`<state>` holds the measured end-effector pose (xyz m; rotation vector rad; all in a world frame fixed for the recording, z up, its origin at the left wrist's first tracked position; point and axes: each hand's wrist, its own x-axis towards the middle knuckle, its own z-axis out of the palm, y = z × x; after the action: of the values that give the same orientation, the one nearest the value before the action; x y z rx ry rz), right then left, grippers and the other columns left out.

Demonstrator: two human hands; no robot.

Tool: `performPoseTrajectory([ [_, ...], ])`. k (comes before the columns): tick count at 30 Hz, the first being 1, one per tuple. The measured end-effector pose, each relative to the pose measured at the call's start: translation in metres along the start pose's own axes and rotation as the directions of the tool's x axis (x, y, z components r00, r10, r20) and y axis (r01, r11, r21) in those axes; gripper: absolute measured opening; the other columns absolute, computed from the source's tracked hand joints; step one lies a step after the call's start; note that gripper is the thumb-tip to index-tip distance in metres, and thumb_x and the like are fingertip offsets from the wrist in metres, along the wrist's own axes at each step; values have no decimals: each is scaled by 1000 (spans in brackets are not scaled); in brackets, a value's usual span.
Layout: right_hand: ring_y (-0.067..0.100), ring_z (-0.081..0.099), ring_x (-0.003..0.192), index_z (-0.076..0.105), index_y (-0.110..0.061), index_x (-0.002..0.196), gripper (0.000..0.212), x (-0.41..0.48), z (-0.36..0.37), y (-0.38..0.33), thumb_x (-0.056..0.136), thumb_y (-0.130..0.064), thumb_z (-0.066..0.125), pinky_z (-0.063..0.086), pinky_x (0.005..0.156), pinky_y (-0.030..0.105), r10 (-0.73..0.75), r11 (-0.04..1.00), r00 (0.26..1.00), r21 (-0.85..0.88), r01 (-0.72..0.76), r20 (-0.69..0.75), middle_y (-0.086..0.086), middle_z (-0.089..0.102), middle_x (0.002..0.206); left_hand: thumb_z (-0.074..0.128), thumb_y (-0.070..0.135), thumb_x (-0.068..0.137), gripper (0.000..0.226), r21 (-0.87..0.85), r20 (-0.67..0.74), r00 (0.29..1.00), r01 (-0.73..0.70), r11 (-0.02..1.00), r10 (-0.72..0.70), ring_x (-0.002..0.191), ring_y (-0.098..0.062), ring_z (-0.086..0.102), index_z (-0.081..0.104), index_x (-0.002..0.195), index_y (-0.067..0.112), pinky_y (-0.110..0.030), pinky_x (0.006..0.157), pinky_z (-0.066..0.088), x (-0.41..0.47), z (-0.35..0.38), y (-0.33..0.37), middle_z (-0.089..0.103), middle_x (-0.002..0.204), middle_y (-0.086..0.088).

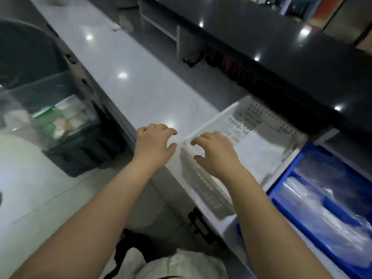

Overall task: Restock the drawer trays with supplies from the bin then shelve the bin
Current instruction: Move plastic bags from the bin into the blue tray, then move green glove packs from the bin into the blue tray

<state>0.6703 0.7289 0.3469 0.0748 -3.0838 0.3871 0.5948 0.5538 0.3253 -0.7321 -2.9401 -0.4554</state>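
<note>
A white perforated drawer tray [225, 112] stands pulled out under the dark counter, holding white packets with printed labels [259, 150]. My right hand [215, 153] hovers over the tray's near left corner, fingers spread and bent, holding nothing. My left hand [154, 142] is just left of that corner, above the floor, fingers loosely curled and empty. A clear plastic bin [48, 91] with green and white supply packs [60, 121] sits at the left on a dark crate [86, 152].
A blue tray [285, 200] with clear plastic-wrapped items lies to the right of the white tray. The dark glossy counter [281, 47] runs above the drawers. Open white shelves [161, 27] stand at the back. The pale tiled floor [128, 63] lies between bin and drawers.
</note>
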Motion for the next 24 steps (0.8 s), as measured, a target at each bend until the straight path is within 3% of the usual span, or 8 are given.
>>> performPoseTrajectory([
  [8, 28, 50, 107, 59, -24, 117, 38, 154, 69, -204, 80, -26, 64, 43, 84, 40, -282, 959, 954, -10, 285, 104, 1, 62, 111, 65, 38, 80, 33, 11, -132, 956, 265, 964, -262, 109, -25, 51, 63, 112, 32, -43, 91, 35, -25, -63, -238, 62, 113, 5],
  [12, 27, 46, 115, 55, -26, 124, 42, 215, 101, -283, 83, -30, 64, 41, 90, 40, -360, 933, 919, 32, 360, 159, 1, 58, 121, 64, 38, 78, 37, 14, -106, 911, 401, 916, -398, 110, -26, 49, 61, 115, 33, -41, 90, 34, -38, -79, -339, 60, 113, 3],
  [18, 25, 48, 112, 56, -25, 123, 48, 290, 126, -356, 80, -43, 68, 44, 90, 42, -435, 900, 870, 74, 430, 230, -1, 59, 120, 63, 43, 78, 45, -6, -77, 826, 560, 828, -559, 110, -29, 46, 58, 121, 32, -43, 91, 35, -44, -91, -446, 56, 116, -1],
  [24, 25, 48, 111, 58, -22, 121, 43, 376, 145, -389, 82, -37, 67, 43, 90, 43, -495, 869, 839, 98, 486, 224, 1, 60, 119, 61, 42, 79, 46, -4, -91, 773, 630, 777, -628, 111, -29, 47, 57, 123, 30, -43, 90, 36, -13, -91, -525, 57, 118, -3],
])
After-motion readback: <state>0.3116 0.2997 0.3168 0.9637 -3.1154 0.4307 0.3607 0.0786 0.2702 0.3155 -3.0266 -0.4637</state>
